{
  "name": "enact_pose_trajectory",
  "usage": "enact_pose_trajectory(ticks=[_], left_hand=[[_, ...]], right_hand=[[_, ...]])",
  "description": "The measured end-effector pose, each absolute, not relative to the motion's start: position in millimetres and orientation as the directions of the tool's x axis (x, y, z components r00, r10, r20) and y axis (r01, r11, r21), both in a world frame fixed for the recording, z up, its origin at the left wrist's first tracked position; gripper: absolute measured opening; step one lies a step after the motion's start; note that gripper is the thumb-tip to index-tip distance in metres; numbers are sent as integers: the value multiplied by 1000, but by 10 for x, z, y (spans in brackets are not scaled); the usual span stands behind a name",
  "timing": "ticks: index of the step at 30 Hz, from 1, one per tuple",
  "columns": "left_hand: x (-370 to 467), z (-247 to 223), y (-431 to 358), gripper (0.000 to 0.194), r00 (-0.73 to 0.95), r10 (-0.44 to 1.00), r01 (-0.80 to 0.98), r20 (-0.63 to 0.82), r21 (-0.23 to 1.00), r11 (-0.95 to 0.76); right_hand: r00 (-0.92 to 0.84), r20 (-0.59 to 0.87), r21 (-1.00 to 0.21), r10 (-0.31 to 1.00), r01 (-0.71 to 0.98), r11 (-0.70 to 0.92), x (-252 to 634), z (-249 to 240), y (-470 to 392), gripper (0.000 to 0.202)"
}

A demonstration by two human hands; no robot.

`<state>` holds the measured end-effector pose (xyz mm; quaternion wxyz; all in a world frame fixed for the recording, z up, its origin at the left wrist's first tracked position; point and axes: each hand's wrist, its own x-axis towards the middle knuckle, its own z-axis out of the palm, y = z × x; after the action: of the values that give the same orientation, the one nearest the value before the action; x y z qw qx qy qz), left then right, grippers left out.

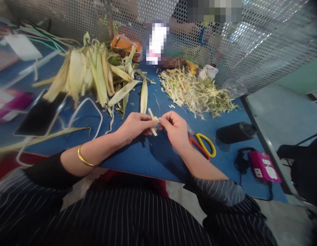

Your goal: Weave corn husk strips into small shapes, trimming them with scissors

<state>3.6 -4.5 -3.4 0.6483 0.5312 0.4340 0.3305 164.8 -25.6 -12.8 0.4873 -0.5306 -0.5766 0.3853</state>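
Near the front of the blue table, my left hand (138, 127) pinches a small pale piece of corn husk (152, 130), folded or crossed with a narrow strip. My right hand (175, 130) has its thumb and forefinger closed on the right end of the same piece. The fingertips of both hands almost meet. Dried corn husks (80, 71) lie in a large heap at the back left, and a single long husk (143, 95) lies just beyond my left hand. Scissors (206, 145) with red and yellow handles rest right beside my right hand, blades partly hidden behind it.
Husk scraps (194, 90) are piled at the back right, before a perforated metal screen (225, 44). A black bottle (235, 132) and a magenta box (264, 166) stand at the right. A dark phone (42, 114) and white cable (99, 116) are at the left.
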Motion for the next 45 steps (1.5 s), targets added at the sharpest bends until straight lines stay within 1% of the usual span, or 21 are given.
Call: enact_pose_trajectory(ticks=[3, 6, 8, 9, 11, 13, 15, 17, 21, 27, 29, 31, 33, 34, 36, 37, 39, 41, 43, 45], left_hand=[[47, -43, -40, 19, 405, 886, 26, -225, 972, 235], [55, -48, -27, 19, 387, 880, 13, -275, 956, 294], [54, -48, -13, 19, 353, 885, -13, -305, 944, 330], [51, -47, -6, 20, 331, 893, -29, -306, 942, 333], [45, -48, 6, 23, 288, 916, -56, -280, 950, 308], [39, -56, 13, 23, 269, 933, -68, -239, 962, 266], [35, -69, 14, 22, 268, 940, -73, -209, 969, 236], [35, -84, 15, 21, 266, 945, -81, -191, 972, 219], [39, -93, 15, 19, 240, 954, -107, -177, 972, 207], [42, -58, 13, 19, 198, 964, -129, -177, 970, 204], [31, -56, 27, 20, 199, 963, -137, -183, 968, 212], [12, -61, 48, 21, 217, 952, -159, -217, 954, 254], [-6, -70, 64, 23, 243, 935, -191, -258, 933, 306], [-10, -76, 66, 25, 256, 928, -205, -271, 923, 326], [-3, -87, 57, 25, 281, 918, -226, -281, 910, 348], [8, -92, 46, 25, 295, 913, -237, -282, 904, 356], [40, -104, 15, 22, 322, 900, -260, -293, 887, 381], [72, -114, -16, 20, 339, 890, -281, -304, 870, 405], [92, -120, -39, 19, 347, 884, -294, -313, 859, 419], [98, -120, -52, 18, 354, 880, -300, -317, 853, 427]], right_hand=[[111, 148, -974, 983, 190, 125, 1654, -204, -213, 17], [95, 99, -982, 991, 173, 82, 1669, -250, -166, 19], [83, 80, -977, 993, 204, 62, 1680, -240, -162, 22], [78, 84, -967, 993, 246, 62, 1683, -223, -173, 24], [32, 110, -918, 993, 386, 89, 1678, -177, -217, 28], [-52, 140, -827, 989, 543, 145, 1659, -129, -274, 32], [-123, 184, -735, 975, 642, 219, 1631, -92, -320, 35], [-166, 232, -682, 958, 675, 282, 1610, -63, -343, 36], [-244, 273, -642, 931, 674, 365, 1607, -16, -346, 36], [-287, 292, -608, 912, 681, 409, 1639, 8, -327, 37], [-286, 291, -572, 913, 713, 405, 1648, -11, -316, 36], [-256, 334, -486, 907, 778, 399, 1656, -36, -309, 30], [-225, 461, -342, 859, 848, 405, 1661, -57, -314, 20], [-231, 537, -262, 811, 869, 420, 1660, -63, -323, 18], [-319, 646, -103, 693, 864, 493, 1652, -68, -350, 21], [-391, 666, -25, 635, 839, 544, 1643, -70, -364, 20], [-537, 645, 119, 543, 773, 623, 1617, -77, -385, 19], [-640, 584, 236, 500, 722, 650, 1588, -93, -389, 23], [-688, 529, 305, 497, 701, 645, 1566, -113, -380, 26], [-702, 509, 339, 498, 695, 634, 1557, -132, -370, 28]])
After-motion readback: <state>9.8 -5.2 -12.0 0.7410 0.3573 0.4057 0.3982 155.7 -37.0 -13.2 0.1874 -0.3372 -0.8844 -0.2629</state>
